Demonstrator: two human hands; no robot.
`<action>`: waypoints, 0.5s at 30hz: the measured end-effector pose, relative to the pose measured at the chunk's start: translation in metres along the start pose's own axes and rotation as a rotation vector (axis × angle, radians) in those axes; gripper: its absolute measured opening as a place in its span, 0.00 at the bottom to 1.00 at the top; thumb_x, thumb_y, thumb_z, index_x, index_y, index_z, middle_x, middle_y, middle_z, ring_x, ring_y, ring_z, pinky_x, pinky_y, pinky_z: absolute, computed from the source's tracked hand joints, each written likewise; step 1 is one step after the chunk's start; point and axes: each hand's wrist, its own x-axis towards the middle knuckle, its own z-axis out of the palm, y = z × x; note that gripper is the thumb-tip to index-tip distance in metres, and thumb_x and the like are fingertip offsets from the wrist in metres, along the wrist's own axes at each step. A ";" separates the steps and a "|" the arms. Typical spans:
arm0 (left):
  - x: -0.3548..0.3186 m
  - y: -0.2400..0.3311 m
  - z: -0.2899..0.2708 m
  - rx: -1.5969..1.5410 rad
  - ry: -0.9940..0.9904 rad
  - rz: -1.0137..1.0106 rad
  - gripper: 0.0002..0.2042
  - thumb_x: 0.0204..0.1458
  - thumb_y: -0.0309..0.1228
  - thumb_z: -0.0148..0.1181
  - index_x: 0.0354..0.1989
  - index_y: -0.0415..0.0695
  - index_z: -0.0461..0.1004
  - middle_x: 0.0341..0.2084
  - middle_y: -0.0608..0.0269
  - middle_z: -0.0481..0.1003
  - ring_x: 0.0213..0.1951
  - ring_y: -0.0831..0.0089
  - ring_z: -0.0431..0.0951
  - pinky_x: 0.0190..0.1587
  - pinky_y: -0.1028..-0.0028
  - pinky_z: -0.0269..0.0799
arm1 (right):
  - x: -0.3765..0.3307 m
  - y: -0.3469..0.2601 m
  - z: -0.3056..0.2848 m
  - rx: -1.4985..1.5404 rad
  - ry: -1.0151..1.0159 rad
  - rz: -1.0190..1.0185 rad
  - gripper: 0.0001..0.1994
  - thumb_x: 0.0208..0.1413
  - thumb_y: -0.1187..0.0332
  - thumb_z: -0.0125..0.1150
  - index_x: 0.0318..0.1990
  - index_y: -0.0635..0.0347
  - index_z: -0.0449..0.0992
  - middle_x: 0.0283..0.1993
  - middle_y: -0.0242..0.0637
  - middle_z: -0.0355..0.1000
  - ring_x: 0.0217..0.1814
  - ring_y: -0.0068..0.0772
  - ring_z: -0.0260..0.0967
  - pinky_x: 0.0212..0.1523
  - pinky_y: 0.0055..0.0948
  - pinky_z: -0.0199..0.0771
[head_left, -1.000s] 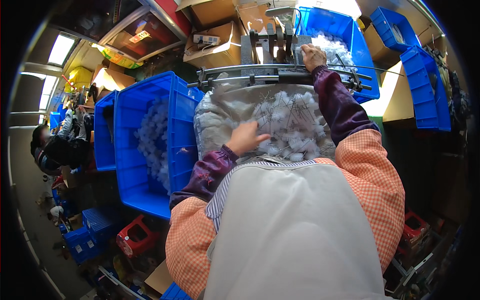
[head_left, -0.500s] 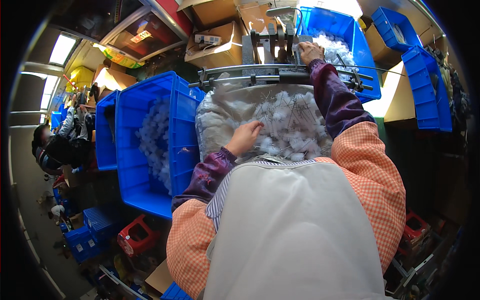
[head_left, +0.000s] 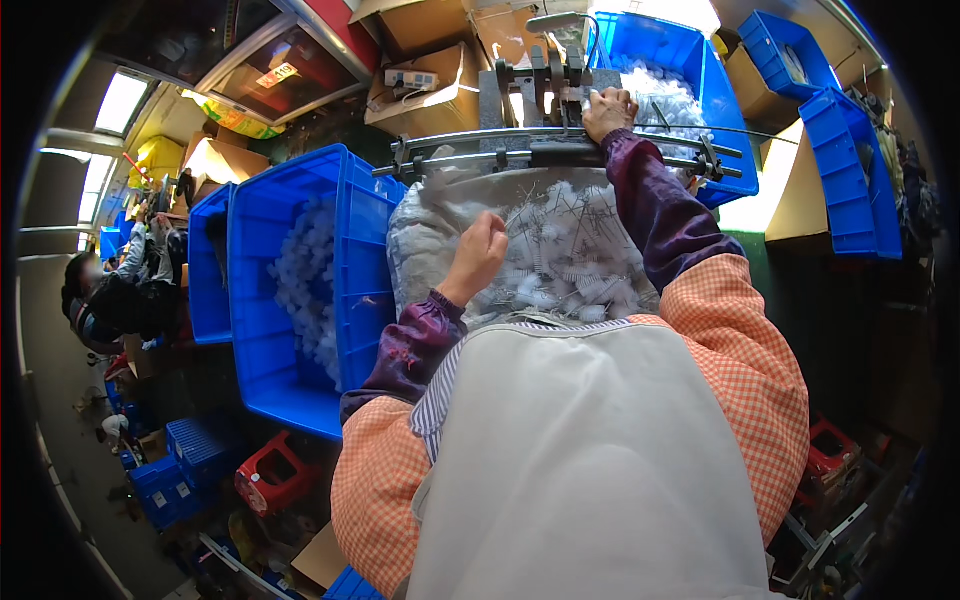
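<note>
My left hand (head_left: 478, 258) is raised over a grey cloth (head_left: 425, 228), its fingers pinched together. Whatever lies between those fingertips is too small to make out. A loose heap of small white plastic pieces (head_left: 540, 290) and thin metal pins (head_left: 600, 215) rests on the cloth beside this hand. Further off, my right hand (head_left: 608, 112) is at the right side of a small grey metal machine (head_left: 545, 95). Its fingers are curled in at the working parts, and what they grip is hidden. Metal rods (head_left: 470, 160) run crosswise between the machine and the cloth.
A large blue bin (head_left: 365, 290) with white pieces stands at left; another blue bin (head_left: 715, 90) of white pieces is behind my right hand. Cardboard boxes (head_left: 430, 100) sit at far left of the machine. A red stool (head_left: 272, 475) and a seated person (head_left: 115, 300) are further left.
My left hand has risen off the heap, moving slightly left and away from me, its fingers closing tighter. My right hand has shifted left and a little nearer, in against the machine.
</note>
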 end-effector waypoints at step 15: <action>0.005 0.013 -0.004 0.066 0.215 0.287 0.08 0.51 0.22 0.45 0.39 0.37 0.68 0.33 0.52 0.68 0.39 0.59 0.68 0.46 0.69 0.62 | 0.006 0.026 -0.001 0.063 -0.041 0.005 0.16 0.49 0.60 0.49 0.44 0.53 0.72 0.49 0.39 0.66 0.55 0.40 0.61 0.53 0.44 0.54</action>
